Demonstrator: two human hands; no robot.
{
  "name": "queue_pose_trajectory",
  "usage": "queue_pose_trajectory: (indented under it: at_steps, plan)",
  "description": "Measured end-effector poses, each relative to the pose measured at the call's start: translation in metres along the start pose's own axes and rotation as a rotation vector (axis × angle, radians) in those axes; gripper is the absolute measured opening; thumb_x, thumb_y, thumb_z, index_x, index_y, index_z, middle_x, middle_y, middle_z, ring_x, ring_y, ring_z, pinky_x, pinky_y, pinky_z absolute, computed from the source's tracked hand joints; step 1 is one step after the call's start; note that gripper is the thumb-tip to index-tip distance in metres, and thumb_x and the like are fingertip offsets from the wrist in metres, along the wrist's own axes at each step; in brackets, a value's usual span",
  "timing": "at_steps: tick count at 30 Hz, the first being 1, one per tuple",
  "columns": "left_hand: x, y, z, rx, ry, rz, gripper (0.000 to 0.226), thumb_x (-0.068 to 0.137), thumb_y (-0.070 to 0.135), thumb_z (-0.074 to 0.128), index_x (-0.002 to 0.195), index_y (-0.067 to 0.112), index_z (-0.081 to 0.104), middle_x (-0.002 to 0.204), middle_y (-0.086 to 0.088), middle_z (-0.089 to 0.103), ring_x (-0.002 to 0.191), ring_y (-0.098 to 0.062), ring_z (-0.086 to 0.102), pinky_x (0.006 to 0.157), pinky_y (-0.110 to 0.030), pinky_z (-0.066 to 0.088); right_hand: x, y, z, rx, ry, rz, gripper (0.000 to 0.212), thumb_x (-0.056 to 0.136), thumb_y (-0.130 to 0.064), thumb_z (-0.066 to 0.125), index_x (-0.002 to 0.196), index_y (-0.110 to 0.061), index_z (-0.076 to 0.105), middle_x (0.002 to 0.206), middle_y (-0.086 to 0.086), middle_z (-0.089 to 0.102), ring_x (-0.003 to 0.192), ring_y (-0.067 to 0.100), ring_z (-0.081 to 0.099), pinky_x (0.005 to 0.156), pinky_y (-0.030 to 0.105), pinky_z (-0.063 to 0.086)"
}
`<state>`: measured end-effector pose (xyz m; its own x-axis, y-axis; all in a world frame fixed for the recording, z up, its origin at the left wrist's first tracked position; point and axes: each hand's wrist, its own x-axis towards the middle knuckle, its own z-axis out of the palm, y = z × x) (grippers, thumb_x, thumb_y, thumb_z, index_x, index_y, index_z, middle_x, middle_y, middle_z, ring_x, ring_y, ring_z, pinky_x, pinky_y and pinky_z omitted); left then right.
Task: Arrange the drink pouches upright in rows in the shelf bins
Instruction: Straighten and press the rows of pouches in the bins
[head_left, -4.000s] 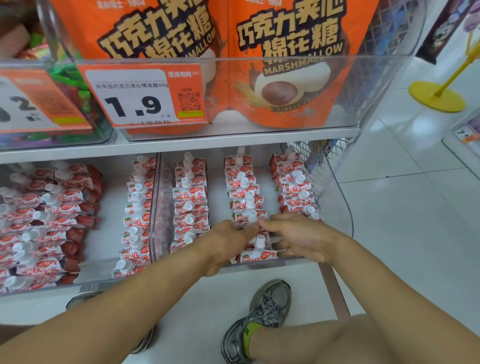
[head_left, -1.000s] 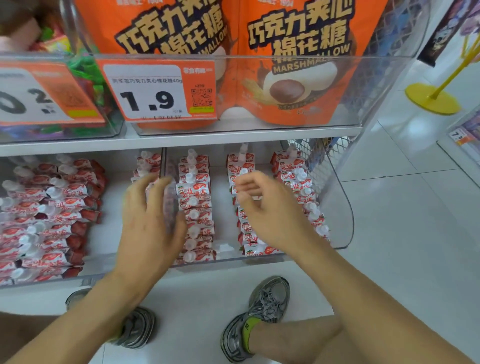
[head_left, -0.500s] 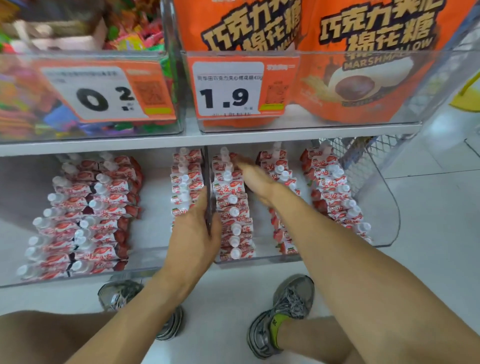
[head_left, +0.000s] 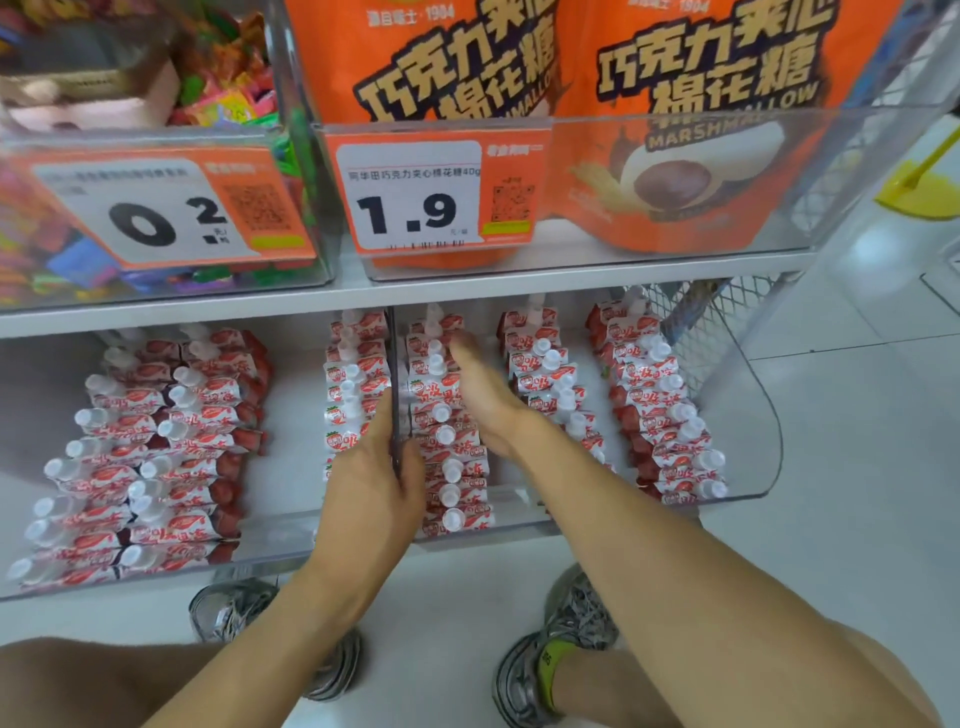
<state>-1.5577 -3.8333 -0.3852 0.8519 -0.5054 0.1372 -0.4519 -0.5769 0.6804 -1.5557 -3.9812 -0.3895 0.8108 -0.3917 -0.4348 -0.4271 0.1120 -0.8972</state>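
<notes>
The fingers (head_left: 382, 415) of the left hand (head_left: 371, 499) are wrapped over the clear wall between the two lower bins, thumb on its right face, so the hand grips that divider wall (head_left: 396, 364). The fingers (head_left: 462, 348) of the right hand (head_left: 480, 395) lie straight and together, reaching far into the right bin (head_left: 769, 457) between its first and second rows and touching the pouches there without gripping any.

The left bin (head_left: 280, 540) holds two leaning rows of red-and-white drink pouches (head_left: 156, 467) with white caps, and one more row just beside the divider. The right bin holds three rows standing upright, with a strawberry picture and red Chinese writing too small to read.

On the shelf above, an orange price tag (head_left: 150, 208) at left reads "0 2" before a bin of mixed sweets. The next tag (head_left: 415, 197) reads "1.9" and "40g", in front of orange marshmallow bags (head_left: 701, 130) printed "MARSHMALLOW" and "1904".
</notes>
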Motion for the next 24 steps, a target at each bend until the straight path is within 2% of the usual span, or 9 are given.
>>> queue_pose_trajectory:
  at_steps: [4, 9, 11, 13, 14, 16, 18, 21, 24]
  plan:
    - [0.001, 0.001, -0.002, -0.027, -0.012, -0.002, 0.045, 0.091, 0.008, 0.054, 0.135, 0.018, 0.051, 0.048, 0.011, 0.046, 0.045, -0.007, 0.05, 0.046, -0.009, 0.037, -0.023, 0.02, -0.014, -0.341, -0.02, 0.058, 0.078, 0.095, -0.071, 0.013, 0.158, -0.028, -0.004, 0.166, -0.005, 0.001, 0.153, 0.021, 0.007, 0.12, 0.045, 0.008]
    - [0.0, 0.001, 0.001, 0.029, -0.016, -0.028, 0.04, 0.091, 0.009, 0.056, 0.131, 0.014, 0.054, 0.049, 0.008, 0.048, 0.041, -0.01, 0.046, 0.046, -0.009, 0.037, -0.047, 0.033, 0.008, -0.134, -0.15, 0.192, 0.087, 0.095, -0.072, 0.019, 0.155, -0.02, -0.016, 0.166, -0.001, -0.007, 0.153, 0.021, 0.007, 0.122, 0.042, 0.011]
    - [0.002, 0.004, -0.006, 0.096, 0.028, 0.01, 0.042, 0.088, 0.008, 0.06, 0.129, 0.011, 0.055, 0.059, 0.01, 0.055, 0.049, -0.006, 0.051, 0.053, -0.004, 0.038, -0.064, 0.025, -0.015, -0.137, -0.206, 0.137, 0.076, 0.1, -0.062, 0.023, 0.158, -0.02, -0.001, 0.165, -0.005, 0.011, 0.149, 0.015, 0.018, 0.116, 0.033, 0.017]
    - [0.001, 0.016, -0.012, 0.093, 0.167, 0.129, 0.048, 0.087, 0.006, 0.061, 0.134, 0.006, 0.049, 0.101, -0.004, 0.063, 0.09, -0.012, 0.06, 0.085, -0.006, 0.04, -0.084, 0.014, -0.051, -0.297, -0.172, -0.006, 0.058, 0.104, -0.048, 0.035, 0.154, -0.021, 0.028, 0.15, -0.015, 0.036, 0.136, 0.005, 0.037, 0.104, 0.024, 0.028]
    - [-0.001, 0.029, -0.012, 0.049, 0.229, 0.209, 0.045, 0.087, 0.006, 0.059, 0.132, 0.005, 0.049, 0.116, -0.006, 0.058, 0.106, -0.015, 0.056, 0.096, -0.013, 0.037, -0.095, 0.007, -0.07, -0.346, -0.068, -0.089, 0.049, 0.103, -0.042, 0.042, 0.149, -0.024, 0.039, 0.147, -0.015, 0.044, 0.13, 0.003, 0.045, 0.1, 0.02, 0.034]
    - [0.002, 0.057, 0.002, -0.12, 0.187, 0.268, 0.031, 0.09, 0.006, 0.054, 0.121, 0.01, 0.055, 0.113, 0.002, 0.059, 0.103, -0.009, 0.057, 0.092, -0.015, 0.042, -0.099, 0.012, -0.104, -0.36, 0.254, -0.244, 0.032, 0.102, -0.029, 0.051, 0.133, -0.026, 0.055, 0.135, -0.012, 0.057, 0.118, 0.003, 0.055, 0.095, 0.018, 0.043]
    - [0.017, 0.082, 0.031, -0.254, -0.049, 0.105, 0.029, 0.094, 0.012, 0.052, 0.123, 0.012, 0.052, 0.11, 0.004, 0.06, 0.095, -0.007, 0.059, 0.083, -0.019, 0.048, -0.085, 0.025, -0.124, -0.38, 0.394, -0.213, 0.036, 0.102, -0.026, 0.05, 0.138, -0.022, 0.05, 0.14, -0.005, 0.053, 0.126, 0.013, 0.052, 0.105, 0.028, 0.04]
    - [0.047, 0.091, 0.084, -0.41, -0.408, -0.45, 0.038, 0.099, 0.029, 0.045, 0.131, 0.009, 0.045, 0.117, -0.006, 0.058, 0.1, -0.024, 0.059, 0.076, -0.03, 0.048, -0.064, 0.039, -0.126, -0.308, 0.225, 0.059, 0.06, 0.104, -0.04, 0.042, 0.156, -0.017, 0.023, 0.161, 0.002, 0.028, 0.146, 0.023, 0.03, 0.119, 0.04, 0.025]
    - [0.049, 0.084, 0.112, -0.652, -0.557, -0.714, 0.044, 0.101, 0.036, 0.037, 0.13, 0.007, 0.051, 0.125, -0.014, 0.061, 0.116, -0.031, 0.057, 0.099, -0.042, 0.045, -0.059, 0.042, -0.116, -0.031, 0.081, 0.174, 0.056, 0.106, -0.041, 0.035, 0.155, -0.016, 0.024, 0.161, 0.003, 0.027, 0.147, 0.021, 0.025, 0.115, 0.035, 0.021]
